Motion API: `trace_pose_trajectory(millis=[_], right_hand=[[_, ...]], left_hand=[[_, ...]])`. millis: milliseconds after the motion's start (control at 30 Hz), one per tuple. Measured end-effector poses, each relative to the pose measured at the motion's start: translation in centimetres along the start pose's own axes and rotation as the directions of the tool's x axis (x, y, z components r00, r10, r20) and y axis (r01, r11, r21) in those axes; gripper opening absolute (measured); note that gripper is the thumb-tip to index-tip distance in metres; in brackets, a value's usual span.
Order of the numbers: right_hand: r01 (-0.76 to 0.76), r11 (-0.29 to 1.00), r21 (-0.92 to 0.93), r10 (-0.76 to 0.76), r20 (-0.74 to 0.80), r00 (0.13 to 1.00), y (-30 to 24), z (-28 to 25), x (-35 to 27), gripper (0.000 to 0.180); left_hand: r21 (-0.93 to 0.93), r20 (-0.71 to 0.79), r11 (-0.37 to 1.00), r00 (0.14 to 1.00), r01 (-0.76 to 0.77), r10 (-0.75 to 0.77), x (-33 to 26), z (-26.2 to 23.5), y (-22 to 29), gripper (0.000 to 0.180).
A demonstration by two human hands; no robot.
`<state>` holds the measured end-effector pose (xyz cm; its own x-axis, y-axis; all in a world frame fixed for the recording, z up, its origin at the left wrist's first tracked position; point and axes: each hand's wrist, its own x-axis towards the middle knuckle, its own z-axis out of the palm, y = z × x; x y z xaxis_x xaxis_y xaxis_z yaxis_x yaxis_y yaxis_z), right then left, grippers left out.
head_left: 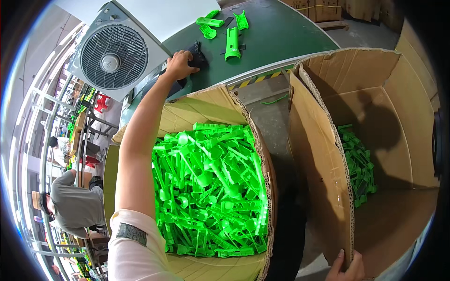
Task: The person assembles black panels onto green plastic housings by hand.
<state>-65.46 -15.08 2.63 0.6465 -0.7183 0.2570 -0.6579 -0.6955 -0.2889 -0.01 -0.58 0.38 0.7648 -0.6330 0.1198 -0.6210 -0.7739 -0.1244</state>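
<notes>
My left hand [180, 64] reaches across to the green-topped table, its fingers bent around the near side of a black crumpled thing [198, 55], perhaps cloth or a glove. More dark material shows below the wrist; its kind is unclear. Under my left arm stands a cardboard box [190, 105] heaped with bright green plastic parts [211, 192], many long and thin, some with rounded ends. At the lower right, my right hand [348, 268] grips the upper edge of a second cardboard box [323, 154], thumb on one side. Inside that box lies a smaller pile of green parts [358, 168].
Larger green plastic pieces [232, 44] lie on the table [276, 33]. A grey box fan [112, 56] stands at its left end. A person in grey [77, 201] is at far left near shelving. Cartons [326, 10] are stacked at the back right.
</notes>
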Motion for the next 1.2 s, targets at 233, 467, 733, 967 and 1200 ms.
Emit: trace_pose_trajectory(millis=[233, 467, 733, 967, 1200], right_hand=[[-0.004, 1.0, 0.004, 0.004, 0.002, 1.0, 0.2, 0.1, 0.1, 0.022], [0.009, 1.0, -0.007, -0.009, -0.004, 1.0, 0.5, -0.1, -0.1, 0.023], [-0.04, 0.994, 0.101, 0.04, -0.001, 0.999, 2.5, 2.2, -1.8, 0.015], [0.07, 0.989, 0.128, -0.067, -0.027, 0.997, 0.9, 0.9, -3.2, 0.018], [0.036, 0.998, -0.059, -0.033, 0.06, 0.998, 0.0, 0.4, -3.7, 0.029]], left_hand=[[-0.028, -0.036, 0.998, 0.998, -0.05, 0.049, 0.0, 1.0, -0.4, 0.051], [-0.049, -0.035, 0.98, 0.981, -0.192, 0.191, 0.1, 0.4, -0.4, 0.048], [-0.678, -0.104, 0.728, 0.994, -0.104, 0.045, -5.4, -14.3, 1.7, 0.036], [-0.916, 0.024, -0.401, 0.993, -0.026, -0.118, -36.3, -18.8, 0.1, 0.045], [-0.709, 0.508, -0.706, 0.694, 0.001, -0.51, -71.4, -14.6, 13.5, 0.056]])
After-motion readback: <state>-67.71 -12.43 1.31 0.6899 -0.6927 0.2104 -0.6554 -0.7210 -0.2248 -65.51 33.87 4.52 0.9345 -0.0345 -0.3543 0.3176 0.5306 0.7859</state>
